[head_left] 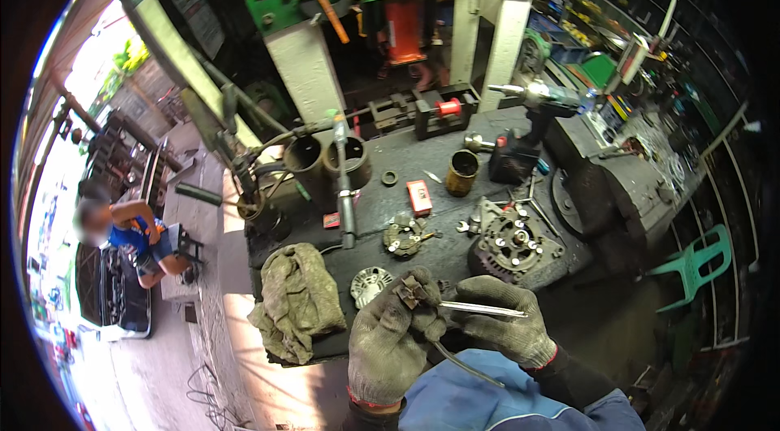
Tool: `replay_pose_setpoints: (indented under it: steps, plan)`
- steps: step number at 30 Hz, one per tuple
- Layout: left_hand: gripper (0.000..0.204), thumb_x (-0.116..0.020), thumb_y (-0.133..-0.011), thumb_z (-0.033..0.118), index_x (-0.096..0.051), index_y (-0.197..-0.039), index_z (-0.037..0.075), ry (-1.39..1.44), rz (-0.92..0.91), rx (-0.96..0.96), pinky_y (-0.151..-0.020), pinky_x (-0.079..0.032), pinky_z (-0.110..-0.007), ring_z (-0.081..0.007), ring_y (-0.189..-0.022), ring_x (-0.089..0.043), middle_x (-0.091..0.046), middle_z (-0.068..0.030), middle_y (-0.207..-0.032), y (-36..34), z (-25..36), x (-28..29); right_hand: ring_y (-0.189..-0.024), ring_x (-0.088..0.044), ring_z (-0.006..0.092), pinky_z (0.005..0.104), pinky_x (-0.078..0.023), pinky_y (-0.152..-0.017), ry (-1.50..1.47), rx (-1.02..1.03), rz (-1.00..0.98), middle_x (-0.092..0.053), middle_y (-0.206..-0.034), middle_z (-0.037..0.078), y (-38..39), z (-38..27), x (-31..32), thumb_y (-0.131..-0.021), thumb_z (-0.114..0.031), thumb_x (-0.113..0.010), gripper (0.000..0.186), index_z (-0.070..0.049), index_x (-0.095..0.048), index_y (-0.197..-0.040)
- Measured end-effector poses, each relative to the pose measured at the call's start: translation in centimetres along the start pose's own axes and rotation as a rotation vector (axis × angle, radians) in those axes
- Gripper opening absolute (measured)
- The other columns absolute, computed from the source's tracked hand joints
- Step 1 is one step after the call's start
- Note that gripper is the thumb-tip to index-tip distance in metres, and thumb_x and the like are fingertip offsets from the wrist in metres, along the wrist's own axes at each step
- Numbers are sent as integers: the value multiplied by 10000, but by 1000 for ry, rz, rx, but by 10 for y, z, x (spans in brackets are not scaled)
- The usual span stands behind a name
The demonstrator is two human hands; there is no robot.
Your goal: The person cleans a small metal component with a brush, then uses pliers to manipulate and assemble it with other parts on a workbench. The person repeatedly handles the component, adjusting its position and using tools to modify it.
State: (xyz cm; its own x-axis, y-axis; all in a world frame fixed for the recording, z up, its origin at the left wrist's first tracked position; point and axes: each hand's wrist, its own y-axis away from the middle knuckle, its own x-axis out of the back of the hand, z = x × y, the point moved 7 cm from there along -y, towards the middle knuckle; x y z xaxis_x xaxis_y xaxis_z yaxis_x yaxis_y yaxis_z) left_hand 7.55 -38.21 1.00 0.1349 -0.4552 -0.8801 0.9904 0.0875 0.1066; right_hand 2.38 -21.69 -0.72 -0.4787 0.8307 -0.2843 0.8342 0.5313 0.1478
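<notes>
Holding: left hand, gloved, pinches a small dark part at its fingertips, near and just left of centre.
Right hand: right hand is closed around a thin metal rod, fingers wrapped narrow.
Rod axis: runs left to right, almost level, its left tip touching or just beside the part (contact too small to tell).
Nearer hand: the left one carries the part; the right lies to its right.
Rag: crumpled grey rag on the bench, left of the hands.
Farther: round alternator housing beyond the right hand; cordless drill far right.
</notes>
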Motion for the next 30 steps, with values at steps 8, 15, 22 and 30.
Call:
replay_pose_setpoints:
  steps: [8,15,22,30]
  plan:
    - [494,-652,-1111,264,-554,-1478,-53,81,-72,145,-832,-458,-322,-121,-905,-495,-641,-76,-1224,-26,-51,-29,-1222,-716,276,452,-535,-1115,105,394,147,-816,-1184,107,17,-24,50,-862,-74,-904,327,-27,-825,-1176]
    - [470,-641,-1117,232,-550,-1483,-48,91,-88,206,-884,-511,-352,-162,-967,-580,-654,-102,-1262,-38,-81,-44,-1185,-735,276,429,-570,-1061,158,479,245,-817,-1157,116,32,-45,79,-846,-52,-903,308,-39,-839,-1147]
    - [517,-628,-1125,272,-525,-1508,-60,29,-150,275,-1056,-563,-516,-290,-1199,-660,-661,-152,-1328,-50,-105,-56,-1111,-757,283,417,-599,-989,186,544,290,-805,-1145,144,45,-61,107,-809,-26,-913,323,-20,-832,-1121]
    - [564,-641,-1120,308,-522,-1497,-94,-228,-107,321,-1090,-568,-568,-367,-1240,-677,-681,-194,-1288,-62,-127,-63,-988,-766,268,372,-632,-816,275,789,501,-771,-1100,215,88,-99,185,-860,15,-811,209,12,-795,-1068]
